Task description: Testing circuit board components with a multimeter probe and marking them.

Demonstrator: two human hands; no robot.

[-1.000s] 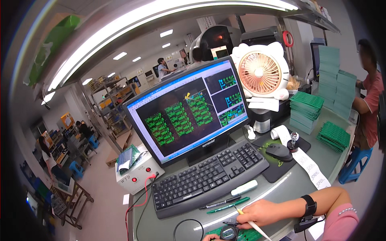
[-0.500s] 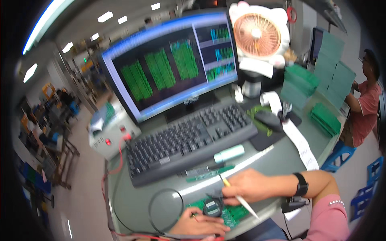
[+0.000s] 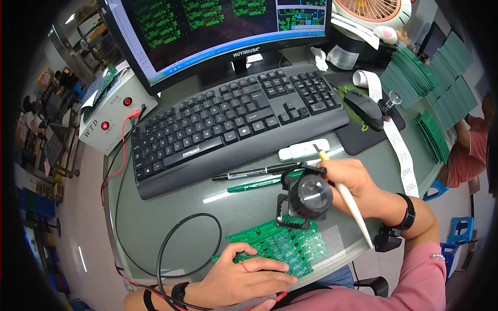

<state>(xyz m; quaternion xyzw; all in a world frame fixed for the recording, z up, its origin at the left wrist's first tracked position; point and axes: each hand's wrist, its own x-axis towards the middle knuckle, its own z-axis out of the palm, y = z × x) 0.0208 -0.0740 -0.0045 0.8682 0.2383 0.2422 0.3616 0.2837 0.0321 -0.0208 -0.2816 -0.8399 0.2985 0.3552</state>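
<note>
My left hand (image 3: 254, 277) rests palm down across a green circuit board panel (image 3: 306, 249), fingers stretched to the right. Between its thumb and forefinger lies a grey and red test probe (image 3: 248, 302), joined to a cable. My right hand (image 3: 350, 184) is closed around a black magnifying loupe (image 3: 311, 196) with a folding frame, raised above the board. The same hand also grips a slim white-handled, brush-like tool (image 3: 354, 215) with a yellow collar and dark tip, its white end pointing down towards me.
A black keyboard (image 3: 241, 119) sits before a monitor (image 3: 233, 54). Pens (image 3: 257, 184) and a pale green-white stick (image 3: 303, 149) lie in front. Right are a mouse (image 3: 363, 109), paper strip (image 3: 399, 160) and stacked green boards (image 3: 430, 137). Left is a white box (image 3: 116, 111) with leads.
My right hand has lifted the loupe off the board and up to the right, with the brush-like tool still in it. My left hand stays on the board. The view has tilted downward.
</note>
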